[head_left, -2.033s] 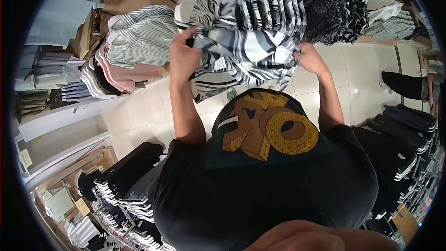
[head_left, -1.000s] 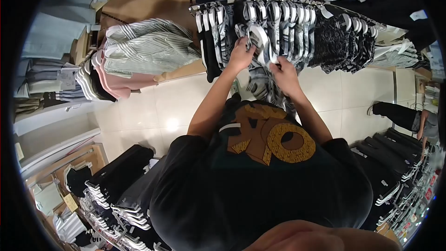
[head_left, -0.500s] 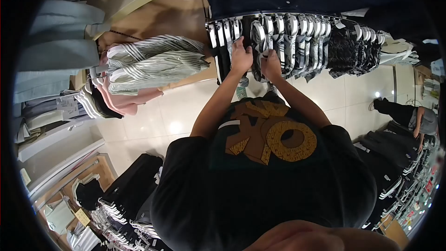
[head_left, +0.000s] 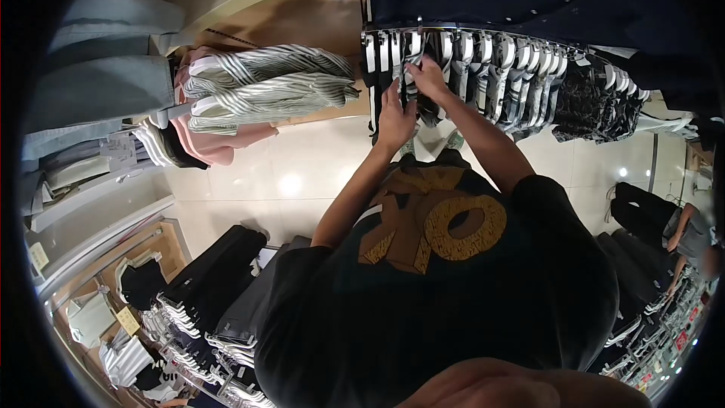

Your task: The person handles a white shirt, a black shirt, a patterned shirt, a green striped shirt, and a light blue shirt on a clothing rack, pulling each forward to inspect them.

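Evidently, both hands meet at one black-and-white shirt (head_left: 410,75), which hangs near the left end of the rail (head_left: 453,28) between other shirts. The left hand (head_left: 395,119) sits lower, fingers pointing up along the shirt's edge; the right hand (head_left: 430,80) sits higher, near its shoulder. The right grip looks narrow, fingers bent against the cloth — yet whether either hand actually pinches fabric, I cannot tell. This high-and-low placing probably steadies the shirt from two sides while the rail bears its weight. Its neighbours hang edge-on and close together — likely so that many fit in a short stretch. Well to the left, striped shirts (head_left: 272,91) hang in a separate group near a pink top (head_left: 219,142), presumably sorted by pattern.
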A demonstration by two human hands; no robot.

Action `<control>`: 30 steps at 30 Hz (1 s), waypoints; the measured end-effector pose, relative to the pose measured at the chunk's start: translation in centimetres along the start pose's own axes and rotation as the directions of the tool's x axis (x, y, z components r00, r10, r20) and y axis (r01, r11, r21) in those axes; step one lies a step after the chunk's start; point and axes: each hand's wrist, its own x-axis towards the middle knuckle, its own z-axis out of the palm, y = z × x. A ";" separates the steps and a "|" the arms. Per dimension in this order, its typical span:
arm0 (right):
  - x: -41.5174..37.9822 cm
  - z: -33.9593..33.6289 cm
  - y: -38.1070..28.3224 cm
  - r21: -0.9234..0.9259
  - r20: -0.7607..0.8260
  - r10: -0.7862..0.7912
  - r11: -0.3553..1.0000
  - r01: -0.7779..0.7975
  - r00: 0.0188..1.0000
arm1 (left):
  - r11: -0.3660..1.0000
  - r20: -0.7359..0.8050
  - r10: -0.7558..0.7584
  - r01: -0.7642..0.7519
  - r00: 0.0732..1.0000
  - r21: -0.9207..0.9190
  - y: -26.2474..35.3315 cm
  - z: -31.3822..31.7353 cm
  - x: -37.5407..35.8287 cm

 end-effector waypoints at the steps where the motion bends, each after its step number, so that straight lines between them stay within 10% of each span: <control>1: -0.9 -0.9 -0.5 -0.003 -0.004 0.006 1.000 -0.006 1.000 | 1.000 0.005 -0.018 0.018 1.000 -0.023 0.3 -0.4 -0.2; 9: -11.4 -11.3 -3.7 -0.095 -0.061 0.064 0.993 -0.069 0.996 | 0.972 -0.035 0.230 -0.228 0.972 0.064 0.8 -0.5 0.4; 13: -16.3 -22.1 -11.4 -0.260 0.257 0.104 0.965 -0.035 0.961 | 0.839 0.035 0.544 -0.544 0.839 0.016 8.4 -2.4 0.3; 15: -18.8 -26.5 -14.1 0.065 0.324 0.045 0.995 -0.069 0.945 | 0.797 0.228 0.599 -0.598 0.768 -0.083 12.8 -4.1 -0.4; 18: -20.0 -33.1 -16.4 0.000 0.341 -0.015 1.000 0.016 0.940 | 0.639 0.365 0.718 -0.769 0.593 -0.008 18.1 -5.0 -2.0; 21: -22.1 -33.2 -19.8 -0.162 -0.043 -0.200 0.968 0.191 0.979 | 0.870 0.457 0.444 -0.492 0.771 -0.015 21.2 -4.3 -3.0; 25: -25.8 -29.6 -16.5 -0.634 -0.351 -0.774 0.610 0.474 0.527 | 0.922 0.361 0.348 -0.386 0.865 0.037 22.9 -2.6 -3.7; 30: -32.1 -26.3 -13.5 -0.355 -0.076 -0.620 0.749 0.560 0.781 | 0.962 0.322 0.269 -0.239 0.908 -0.129 23.6 -0.7 -7.7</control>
